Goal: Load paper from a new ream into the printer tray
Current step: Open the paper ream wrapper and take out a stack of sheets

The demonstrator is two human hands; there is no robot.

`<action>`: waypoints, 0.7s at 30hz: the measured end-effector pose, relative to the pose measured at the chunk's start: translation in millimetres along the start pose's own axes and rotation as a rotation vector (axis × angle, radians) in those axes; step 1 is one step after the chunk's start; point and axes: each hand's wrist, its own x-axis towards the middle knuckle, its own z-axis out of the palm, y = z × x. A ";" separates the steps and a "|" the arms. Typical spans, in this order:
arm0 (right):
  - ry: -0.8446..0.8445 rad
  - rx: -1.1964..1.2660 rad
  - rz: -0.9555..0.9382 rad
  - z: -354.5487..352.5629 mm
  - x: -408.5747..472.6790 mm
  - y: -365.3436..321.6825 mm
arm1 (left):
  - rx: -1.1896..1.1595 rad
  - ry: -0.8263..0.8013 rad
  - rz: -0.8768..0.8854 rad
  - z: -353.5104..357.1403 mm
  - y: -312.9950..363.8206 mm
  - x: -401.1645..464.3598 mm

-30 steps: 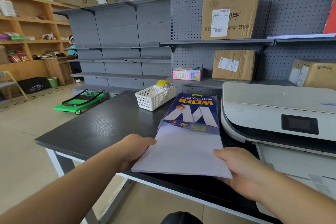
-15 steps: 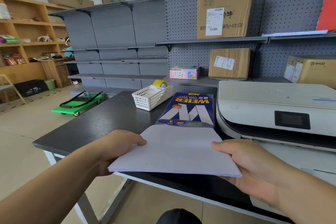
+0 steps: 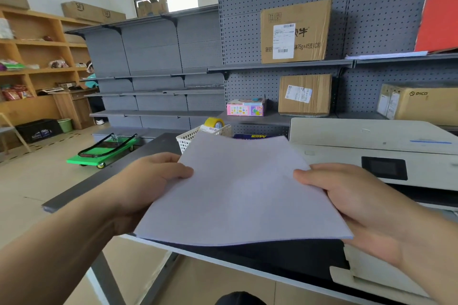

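A thin stack of white paper hangs in the air above the dark table, tilted up toward me. My left hand grips its left edge and my right hand grips its right edge. The paper hides nearly all of the blue ream wrapper; only a strip shows behind the top edge. The white printer stands to the right, and its pulled-out tray sticks out low at the table's front right, partly behind my right wrist.
A white plastic basket with a yellow tape roll stands behind the paper. Grey pegboard shelves behind carry cardboard boxes and a pink box. A green trolley sits on the floor at left.
Both hands have lifted the paper stack up and clear of the ream wrapper, toward me. It now covers the wrapper that was in plain sight before.
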 end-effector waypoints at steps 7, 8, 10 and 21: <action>0.070 -0.119 -0.084 -28.4 -22.0 -13.9 | -0.176 -0.040 0.097 43.0 3.6 -5.8; 0.086 -0.136 -0.077 -33.6 -25.2 -14.3 | -0.185 -0.052 0.108 51.0 4.0 -5.3; 0.129 -0.160 -0.058 -45.5 -31.7 -13.8 | -0.170 -0.075 0.137 65.8 4.2 -3.0; 0.336 -0.358 -0.041 -115.2 -55.8 7.0 | -0.168 -0.132 0.128 161.1 -6.0 4.2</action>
